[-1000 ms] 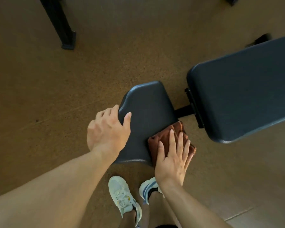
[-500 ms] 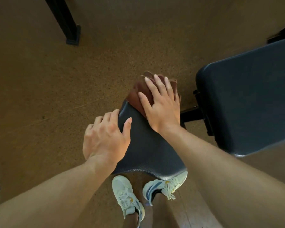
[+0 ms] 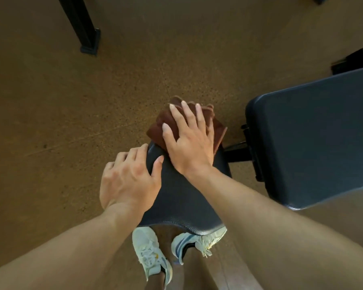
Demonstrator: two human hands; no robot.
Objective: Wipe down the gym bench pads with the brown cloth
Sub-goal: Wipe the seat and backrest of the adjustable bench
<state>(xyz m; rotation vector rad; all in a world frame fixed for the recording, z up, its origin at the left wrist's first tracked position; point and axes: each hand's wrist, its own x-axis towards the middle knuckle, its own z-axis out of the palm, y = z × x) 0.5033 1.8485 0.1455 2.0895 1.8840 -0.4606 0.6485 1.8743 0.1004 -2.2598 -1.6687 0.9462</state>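
The dark seat pad [image 3: 180, 201] of the gym bench lies below me, with my feet under its near end. My right hand [image 3: 189, 139] presses flat, fingers straight, on the folded brown cloth [image 3: 157, 128] at the pad's far end. My left hand [image 3: 128, 181] rests on the pad's left edge, its fingers curled over the side and its thumb on top. The larger back pad [image 3: 314, 139] stretches away to the right, joined to the seat by a black bracket [image 3: 239, 151].
The floor is speckled brown rubber. A black metal leg with a foot [image 3: 88, 40] stands at the upper left. Another dark piece of equipment [image 3: 352, 61] sits behind the back pad. My white sneakers [image 3: 151, 254] stand under the seat pad.
A second ago my right hand held the cloth at the pad's near right corner; it has slid the cloth up to the far end. My left hand has stayed on the left edge.
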